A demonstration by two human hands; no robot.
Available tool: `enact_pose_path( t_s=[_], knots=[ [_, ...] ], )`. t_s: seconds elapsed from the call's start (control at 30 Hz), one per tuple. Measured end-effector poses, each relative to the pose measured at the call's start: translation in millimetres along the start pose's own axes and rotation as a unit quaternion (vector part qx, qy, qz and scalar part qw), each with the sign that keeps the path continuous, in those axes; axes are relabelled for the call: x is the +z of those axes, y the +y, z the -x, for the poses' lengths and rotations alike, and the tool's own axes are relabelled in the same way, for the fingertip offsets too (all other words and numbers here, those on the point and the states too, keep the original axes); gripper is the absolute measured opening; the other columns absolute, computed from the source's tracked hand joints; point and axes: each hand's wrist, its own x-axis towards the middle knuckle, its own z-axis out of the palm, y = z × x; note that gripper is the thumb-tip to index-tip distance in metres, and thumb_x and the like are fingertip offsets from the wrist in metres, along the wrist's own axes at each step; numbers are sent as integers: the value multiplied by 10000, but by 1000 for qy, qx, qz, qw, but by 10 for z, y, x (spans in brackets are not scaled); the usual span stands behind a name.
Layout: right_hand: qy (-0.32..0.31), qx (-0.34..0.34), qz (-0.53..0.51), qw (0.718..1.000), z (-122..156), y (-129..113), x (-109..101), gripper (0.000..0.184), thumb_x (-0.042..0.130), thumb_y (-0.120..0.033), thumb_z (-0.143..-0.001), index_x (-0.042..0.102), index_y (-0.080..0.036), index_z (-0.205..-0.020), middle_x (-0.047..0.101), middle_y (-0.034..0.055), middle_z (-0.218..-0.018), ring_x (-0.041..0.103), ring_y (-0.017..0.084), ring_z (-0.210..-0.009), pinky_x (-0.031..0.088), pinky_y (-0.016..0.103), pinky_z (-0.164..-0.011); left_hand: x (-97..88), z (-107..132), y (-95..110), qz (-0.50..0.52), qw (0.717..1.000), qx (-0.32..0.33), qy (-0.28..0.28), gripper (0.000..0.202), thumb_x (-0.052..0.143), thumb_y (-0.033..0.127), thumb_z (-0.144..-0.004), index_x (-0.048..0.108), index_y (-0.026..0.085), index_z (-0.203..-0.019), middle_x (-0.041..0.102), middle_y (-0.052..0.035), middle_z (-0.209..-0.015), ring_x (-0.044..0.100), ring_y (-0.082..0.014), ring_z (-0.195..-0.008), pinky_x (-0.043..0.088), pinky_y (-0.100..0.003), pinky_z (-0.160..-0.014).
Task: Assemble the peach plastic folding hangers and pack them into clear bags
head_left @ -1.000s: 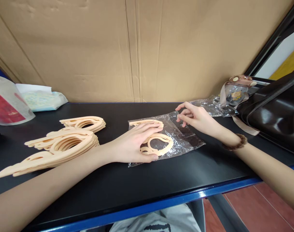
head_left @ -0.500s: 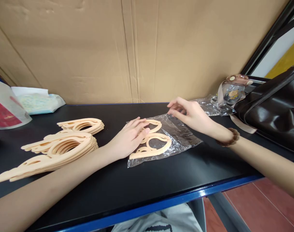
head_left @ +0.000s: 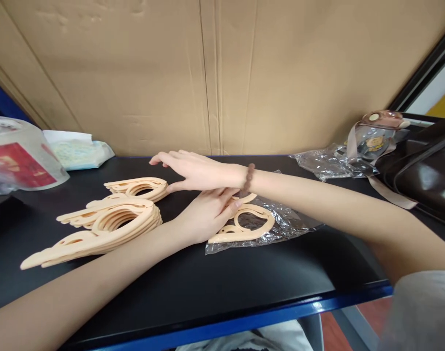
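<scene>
My left hand (head_left: 203, 217) lies flat over a beige folding hanger (head_left: 269, 224) on a clear plastic bag (head_left: 291, 226); its thumb is out, and its other fingers are partly hidden under my right wrist. Whether the hanger is inside the bag I cannot tell. Crossing above it, my right hand (head_left: 193, 170) holds nothing, fingers and thumb spread. Its thumb tip comes close to the far end of the smaller stack of beige folding hangers (head_left: 160, 184). In front of that stands a bigger stack of hangers (head_left: 134, 229), left of my left hand.
At the back left are a white container with a red label (head_left: 28, 165) and a soft packet (head_left: 83, 153). Another clear plastic bag (head_left: 319, 163), a strapped bottle (head_left: 374, 139) and a dark leather bag (head_left: 423, 161) are on the right. Cardboard (head_left: 152, 87) walls the back.
My right hand has swung left from beside the plastic bag, across my left hand, to the hanger stacks. My left hand stays on the bagged hanger. The view has shifted slightly left.
</scene>
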Motion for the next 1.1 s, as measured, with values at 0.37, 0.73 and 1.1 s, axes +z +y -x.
enact_pose_path(
  t_s=[0.37, 0.73, 1.1],
  knots=[
    [-119, 13, -114, 986, -549, 57, 215, 907, 703, -443, -785, 184, -158, -1472, 566, 23, -1319, 495, 230, -1193, 433, 288, -946, 13, 2, -6, -6, 1000, 13, 4, 481, 254, 422, -1005, 499, 162, -1326, 533, -132, -1353, 433, -273, -1308, 326, -454, -1105],
    [-23, 17, -155, 987, -339, 119, 34, 651, 667, -387, -797, 356, -206, -1339, 631, 77, -1144, 592, 225, -1001, 451, 345, -874, -1, -2, 18, -17, 999, -21, -17, 506, 228, 438, -1005, 475, 168, -1354, 444, -98, -1465, 310, -258, -1400, 216, -480, -1159],
    [140, 184, -66, 971, 1046, 361, -783, 822, 721, -503, -699, 372, -155, -1357, 624, 129, -1164, 600, 295, -1068, 449, 427, -900, 16, -20, 17, 21, 995, -99, -24, 589, 188, 478, -990, 316, 152, -1463, 334, -68, -1542, 197, -233, -1452, 125, -477, -1192]
  ],
)
